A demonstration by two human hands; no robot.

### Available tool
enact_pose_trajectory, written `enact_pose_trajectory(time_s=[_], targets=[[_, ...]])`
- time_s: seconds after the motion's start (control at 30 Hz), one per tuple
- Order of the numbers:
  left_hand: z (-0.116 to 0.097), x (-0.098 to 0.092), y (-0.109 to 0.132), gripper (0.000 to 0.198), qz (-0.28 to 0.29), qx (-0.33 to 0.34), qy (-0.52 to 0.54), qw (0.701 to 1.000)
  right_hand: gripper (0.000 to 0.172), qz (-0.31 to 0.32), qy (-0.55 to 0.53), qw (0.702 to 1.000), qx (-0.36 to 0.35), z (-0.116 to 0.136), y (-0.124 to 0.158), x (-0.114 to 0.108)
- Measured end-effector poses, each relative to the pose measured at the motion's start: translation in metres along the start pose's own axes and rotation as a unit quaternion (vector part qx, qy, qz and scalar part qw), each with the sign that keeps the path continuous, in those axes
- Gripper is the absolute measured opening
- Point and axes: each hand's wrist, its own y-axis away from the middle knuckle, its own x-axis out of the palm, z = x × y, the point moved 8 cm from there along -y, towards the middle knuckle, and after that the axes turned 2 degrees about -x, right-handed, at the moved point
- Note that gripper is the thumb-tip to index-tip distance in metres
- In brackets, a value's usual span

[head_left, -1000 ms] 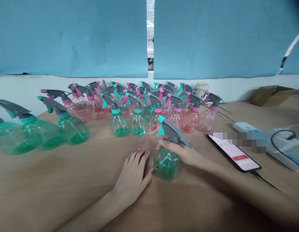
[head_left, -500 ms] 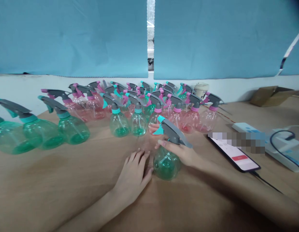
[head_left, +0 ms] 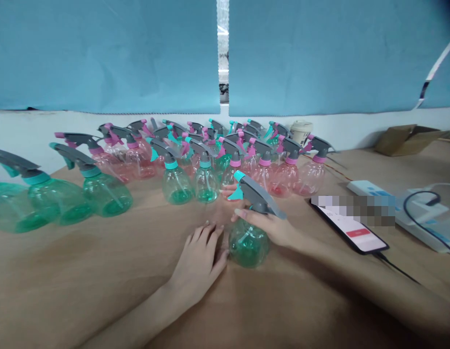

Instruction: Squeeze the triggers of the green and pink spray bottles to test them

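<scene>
Right hand (head_left: 277,229): gripped the bottle (head_left: 248,248) high up.
Left hand (head_left: 195,259): lay open beside it, contact unclear.
Bottle: stood on the counter (head_left: 83,281).
Risk: a sideways pull could have tipped it.

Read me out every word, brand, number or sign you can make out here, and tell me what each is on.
No text reads with certainty.
Paper cup: dark letters, too small to read.
Phone: faint marks on the screen, too blurred; its upper part is pixelated.
Red button on the screen: any wording too small.
Power strip: blue patches, partly pixelated, nothing legible.
Green spray bottle in the right hand: no lettering visible.
</scene>
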Motion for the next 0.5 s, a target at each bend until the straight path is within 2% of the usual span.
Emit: enact_pose_trajectory(time_s=[0.5], targets=[[0.0001, -0.0016, 0.0013, 0.041, -0.009, -0.001, 0.009, 1.000, 0.017, 0.005, -0.032, 0.999, -0.010, 0.0045, 0.0007, 0.0011]])
